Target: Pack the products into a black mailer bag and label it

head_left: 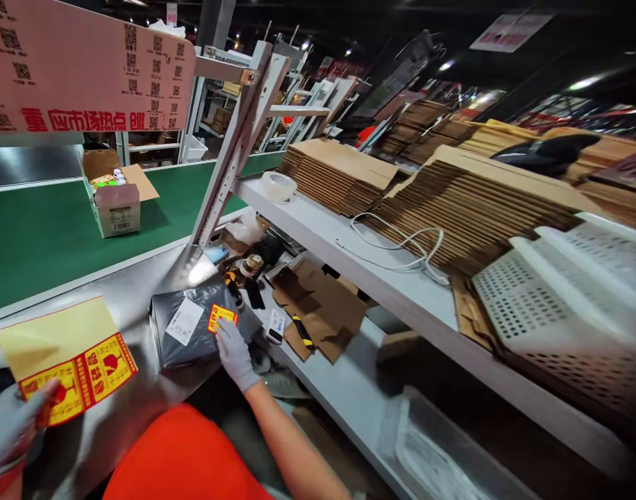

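Note:
A dark grey plastic parcel (193, 333) with a white shipping label lies on the steel worktop. My right hand (233, 351), in a white glove, presses a small yellow-and-red sticker (222, 317) onto the parcel's top right. My left hand (10, 427), also gloved, grips the lower corner of a yellow sticker sheet (68, 357) with red-printed labels, held low at the left over the steel surface.
A green conveyor belt (37, 236) carries an open cardboard box (117, 198) with bottles. Stacks of flat cartons (453, 201), a tape roll (278, 185) and a white cable sit on the right shelf. Loose cardboard (318, 305) and small items lie below it.

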Motion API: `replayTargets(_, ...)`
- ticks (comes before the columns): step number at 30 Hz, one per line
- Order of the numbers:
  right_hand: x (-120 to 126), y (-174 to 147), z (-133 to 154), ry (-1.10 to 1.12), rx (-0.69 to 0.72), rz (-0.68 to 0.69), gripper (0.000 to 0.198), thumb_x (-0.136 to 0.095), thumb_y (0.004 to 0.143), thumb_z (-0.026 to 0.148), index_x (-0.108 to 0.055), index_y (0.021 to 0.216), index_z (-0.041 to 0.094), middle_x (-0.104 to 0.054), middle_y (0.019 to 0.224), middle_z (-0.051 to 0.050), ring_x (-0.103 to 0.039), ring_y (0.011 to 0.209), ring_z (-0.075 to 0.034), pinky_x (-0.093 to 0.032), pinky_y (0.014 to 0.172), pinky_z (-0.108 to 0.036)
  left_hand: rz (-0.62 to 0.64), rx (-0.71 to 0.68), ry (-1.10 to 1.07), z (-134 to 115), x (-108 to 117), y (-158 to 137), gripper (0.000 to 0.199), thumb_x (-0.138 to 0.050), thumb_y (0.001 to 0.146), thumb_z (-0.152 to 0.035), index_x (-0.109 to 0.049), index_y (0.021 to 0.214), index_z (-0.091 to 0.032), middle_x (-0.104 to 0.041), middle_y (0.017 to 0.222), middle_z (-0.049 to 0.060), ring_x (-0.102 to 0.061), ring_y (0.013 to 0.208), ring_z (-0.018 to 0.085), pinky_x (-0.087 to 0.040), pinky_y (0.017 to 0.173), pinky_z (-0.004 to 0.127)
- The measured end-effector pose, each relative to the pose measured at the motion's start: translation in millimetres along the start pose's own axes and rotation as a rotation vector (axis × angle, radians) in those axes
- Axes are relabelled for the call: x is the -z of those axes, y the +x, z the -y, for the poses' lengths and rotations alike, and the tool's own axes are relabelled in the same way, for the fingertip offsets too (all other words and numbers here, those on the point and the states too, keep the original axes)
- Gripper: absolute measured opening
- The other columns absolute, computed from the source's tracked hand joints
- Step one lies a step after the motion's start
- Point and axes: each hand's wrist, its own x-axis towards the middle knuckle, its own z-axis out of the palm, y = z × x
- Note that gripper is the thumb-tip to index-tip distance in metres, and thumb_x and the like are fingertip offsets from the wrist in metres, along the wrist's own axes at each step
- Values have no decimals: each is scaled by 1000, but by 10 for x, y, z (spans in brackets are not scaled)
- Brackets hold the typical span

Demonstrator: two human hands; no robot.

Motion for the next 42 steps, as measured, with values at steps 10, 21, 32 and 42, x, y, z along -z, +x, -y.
replayTargets(10,263,285,-290,-145,-62,314,52,-49,110,32,-79,150,19,-75,159,-16,-67,155,-29,-54,134,-55,107,53,-119,-62,-501,34,59,-113,32,-40,-83,79,-18,-87,76,6,-85,69,34,-73,61,39)
replayTargets(21,16,716,-345,-387,-138,222,64,-43,114,36,-62,167,6,-47,184,-23,-41,175,-37,-38,143,-60,74,16,-10,-85,-391,-57,52,-108,35,-30,-81,78,-18,-89,83,8,-87,77,39,-76,67,44)
replayTargets(32,-108,514,-95,-563,-62,362,82,-56,113,53,-47,177,2,-31,188,-30,-29,178,-50,-20,144,-73,48,-30,-42,109,-446,-408,56,-109,43,-40,-82,87,-19,-90,88,9,-88,82,41,-77,69,46)
replayTargets(42,669,-92,-866,22,-521,74,71,-40,108,64,-79,140,14,-79,142,-29,-76,139,-38,-62,117,-56,137,-103,-31,269,-1134,-1130,65,-113,41,-60,-82,78,-17,-85,74,8,-82,65,32,-72,62,39)
